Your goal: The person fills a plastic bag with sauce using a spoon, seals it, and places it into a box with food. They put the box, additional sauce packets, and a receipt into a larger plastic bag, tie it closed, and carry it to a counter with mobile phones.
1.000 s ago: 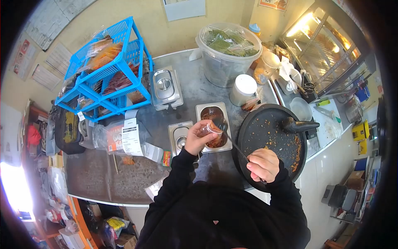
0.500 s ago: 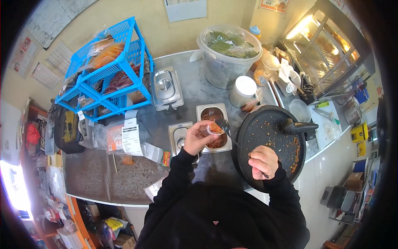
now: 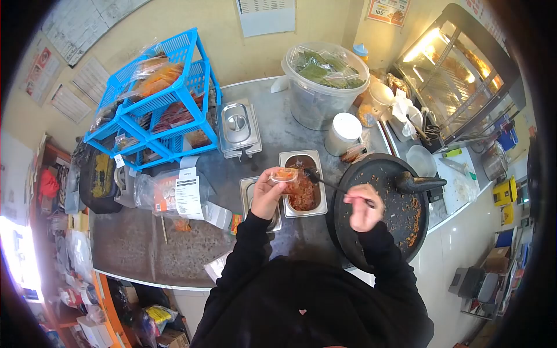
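My left hand (image 3: 266,192) pinches a small clear cup (image 3: 284,174) with orange-red food in it, over the left edge of an open metal container (image 3: 322,203) of reddish sambal (image 3: 304,199). My right hand (image 3: 364,207) is closed round the handle of a black spoon (image 3: 331,185). The spoon's dark head is over the container, just right of the cup. Below my right hand lies a large black stone mortar (image 3: 377,174) with orange crumbs and a stone pestle (image 3: 415,182) on it.
Blue stacked baskets (image 3: 151,101) with packets stand back left. A lidded metal container (image 3: 236,124), a large tub (image 3: 319,98) of green packets and a white-lidded jar (image 3: 343,133) are behind. A glass warmer (image 3: 452,75) stands back right.
The spoon has come into view, stretched from my right hand to the sambal container. My right hand has moved slightly up and left; my left hand and the cup have shifted slightly left.
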Tool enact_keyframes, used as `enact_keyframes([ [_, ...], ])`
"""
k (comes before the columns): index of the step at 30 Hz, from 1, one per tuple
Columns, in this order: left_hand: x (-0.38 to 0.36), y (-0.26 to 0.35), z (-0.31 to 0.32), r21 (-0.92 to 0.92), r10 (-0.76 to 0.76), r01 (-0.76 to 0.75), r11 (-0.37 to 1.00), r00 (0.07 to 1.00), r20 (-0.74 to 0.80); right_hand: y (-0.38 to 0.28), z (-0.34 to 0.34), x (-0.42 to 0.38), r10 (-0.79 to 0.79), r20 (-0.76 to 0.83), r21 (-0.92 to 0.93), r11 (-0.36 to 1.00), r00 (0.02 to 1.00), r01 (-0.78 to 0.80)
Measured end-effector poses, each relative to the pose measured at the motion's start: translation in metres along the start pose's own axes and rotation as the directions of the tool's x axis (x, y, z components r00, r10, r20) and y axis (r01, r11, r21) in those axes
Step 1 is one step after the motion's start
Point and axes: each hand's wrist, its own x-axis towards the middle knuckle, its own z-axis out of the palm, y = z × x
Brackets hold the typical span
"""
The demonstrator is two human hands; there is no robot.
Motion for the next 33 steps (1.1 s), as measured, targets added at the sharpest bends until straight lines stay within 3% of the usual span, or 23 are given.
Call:
enact_keyframes([
  [1,0.0,0.003,0.0,-0.067,-0.015,0.016,0.998,1.0,0.009,0.01,0.009,-0.001,0.024,0.091,-0.058,0.998,0.996,-0.019],
  [3,0.0,0.009,-0.001,-0.201,-0.044,0.049,0.978,0.999,0.029,0.021,0.025,0.004,-0.089,0.359,-0.178,0.97,0.929,0.162],
  [4,0.0,0.011,0.0,-0.207,-0.031,0.038,0.978,0.999,0.037,0.021,0.027,0.005,0.01,0.534,-0.306,0.934,0.845,0.183],
  [7,-0.003,0.018,0.002,-0.159,0.029,-0.021,0.987,0.998,0.048,0.019,0.024,0.029,0.021,0.528,-0.321,0.931,0.849,0.177],
  [8,-0.003,0.017,0.003,-0.104,0.066,-0.061,0.993,0.997,0.046,0.022,0.027,0.031,0.033,0.426,-0.175,0.983,0.904,0.047],
  [9,-0.004,0.016,0.005,-0.048,0.099,-0.097,0.994,0.994,0.047,0.021,0.03,0.033,0.198,0.435,-0.025,0.978,0.879,-0.207],
  [11,-0.007,0.017,0.012,0.115,0.141,-0.148,0.982,0.988,0.064,0.014,0.041,0.039,0.469,0.518,0.249,0.718,0.715,-0.651],
  [12,-0.008,0.019,0.016,0.196,0.163,-0.176,0.965,0.984,0.077,0.008,0.045,0.044,0.549,0.568,0.261,0.587,0.614,-0.766],
  [15,-0.012,0.029,0.024,0.34,0.115,-0.13,0.931,0.991,0.064,0.031,0.056,0.042,0.541,0.717,0.389,0.212,0.439,-0.897],
  [18,-0.009,0.038,0.024,0.498,0.27,-0.33,0.802,0.944,0.191,0.022,0.062,0.048,0.474,0.763,0.503,-0.009,0.439,-0.864],
  [19,-0.011,0.041,0.021,0.656,0.308,-0.378,0.654,0.924,0.225,0.021,0.063,0.049,0.44,0.777,0.528,-0.066,0.45,-0.847],
  [21,-0.014,0.048,0.013,0.868,0.352,-0.416,0.271,0.882,0.313,0.022,0.066,0.05,0.432,0.76,0.552,-0.035,0.485,-0.833],
  [24,-0.02,0.054,0.021,0.845,0.112,-0.078,0.53,0.993,0.022,0.023,0.065,0.05,0.425,0.751,0.548,0.026,0.506,-0.836],
  [27,-0.022,0.05,0.028,0.46,0.084,-0.082,0.884,0.996,0.016,0.026,0.066,0.046,0.423,0.728,0.541,0.13,0.54,-0.831],
  [30,-0.022,0.049,0.019,0.128,-0.011,0.012,0.992,1.0,-0.009,0.024,0.066,0.046,0.469,0.69,0.54,0.174,0.551,-0.824],
  [33,-0.026,0.052,0.02,-0.033,-0.122,0.119,0.992,0.986,-0.111,0.021,0.068,0.046,0.525,0.665,0.529,0.171,0.531,-0.832],
])
